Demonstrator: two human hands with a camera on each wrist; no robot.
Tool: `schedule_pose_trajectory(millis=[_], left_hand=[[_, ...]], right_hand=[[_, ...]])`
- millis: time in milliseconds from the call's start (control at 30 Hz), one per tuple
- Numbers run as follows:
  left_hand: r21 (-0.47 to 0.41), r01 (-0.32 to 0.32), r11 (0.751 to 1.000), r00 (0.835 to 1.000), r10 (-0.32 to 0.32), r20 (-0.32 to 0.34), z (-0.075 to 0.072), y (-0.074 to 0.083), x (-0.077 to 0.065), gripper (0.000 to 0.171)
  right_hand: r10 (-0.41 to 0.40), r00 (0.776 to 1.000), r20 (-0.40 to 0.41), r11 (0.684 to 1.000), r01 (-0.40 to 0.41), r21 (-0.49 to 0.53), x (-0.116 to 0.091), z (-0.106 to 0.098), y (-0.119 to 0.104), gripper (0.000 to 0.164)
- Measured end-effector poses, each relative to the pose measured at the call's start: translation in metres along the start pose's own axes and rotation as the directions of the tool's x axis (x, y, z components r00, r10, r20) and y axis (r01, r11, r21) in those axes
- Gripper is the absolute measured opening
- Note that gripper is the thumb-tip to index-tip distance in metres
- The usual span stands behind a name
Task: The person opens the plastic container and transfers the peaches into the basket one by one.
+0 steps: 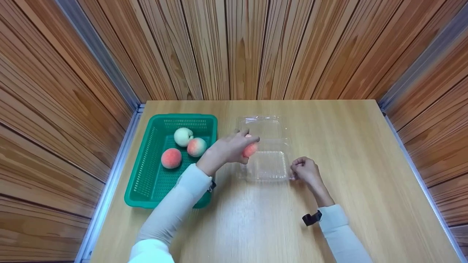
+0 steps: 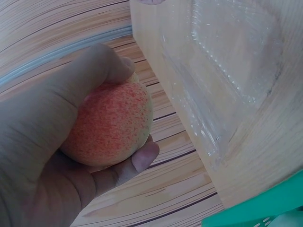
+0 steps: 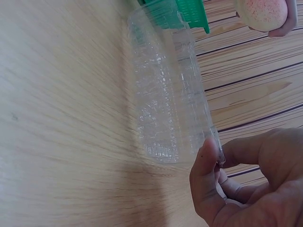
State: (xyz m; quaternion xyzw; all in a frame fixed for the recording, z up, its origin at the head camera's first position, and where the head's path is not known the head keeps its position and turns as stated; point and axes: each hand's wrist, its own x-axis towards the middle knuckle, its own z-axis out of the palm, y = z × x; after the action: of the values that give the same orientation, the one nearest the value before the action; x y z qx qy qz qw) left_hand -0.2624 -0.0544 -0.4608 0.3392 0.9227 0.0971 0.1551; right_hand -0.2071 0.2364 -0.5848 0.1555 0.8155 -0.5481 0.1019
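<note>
My left hand (image 1: 234,146) grips a red and pale peach (image 2: 111,123), thumb on one side and fingers curled round the other. In the head view it hovers over the left side of a clear plastic clamshell box (image 1: 268,166), whose lid (image 1: 263,126) lies folded back toward the wall. With thumb and finger, my right hand (image 1: 306,170) pinches the rim at the box's near right corner, as the right wrist view shows. The box's base holds no fruit.
To the left stands a green plastic basket (image 1: 140,175) on the wooden table (image 1: 347,146). Inside it lie a red peach (image 1: 171,158), a red and white peach (image 1: 196,147) and a cream-white peach (image 1: 183,137). Wood-plank walls (image 1: 241,51) rise behind and at both sides.
</note>
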Motion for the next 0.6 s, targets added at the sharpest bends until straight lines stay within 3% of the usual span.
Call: schedule_pose_trajectory(millis=[600], left_hand=[[0.013, 0.005, 1.000, 0.998, -0.005, -0.060, 0.0011, -0.0074, -0.0106, 0.075]], right_hand=[[0.009, 1.000, 0.001, 1.000, -0.009, -0.002, 0.0000, -0.0002, -0.0012, 0.014]])
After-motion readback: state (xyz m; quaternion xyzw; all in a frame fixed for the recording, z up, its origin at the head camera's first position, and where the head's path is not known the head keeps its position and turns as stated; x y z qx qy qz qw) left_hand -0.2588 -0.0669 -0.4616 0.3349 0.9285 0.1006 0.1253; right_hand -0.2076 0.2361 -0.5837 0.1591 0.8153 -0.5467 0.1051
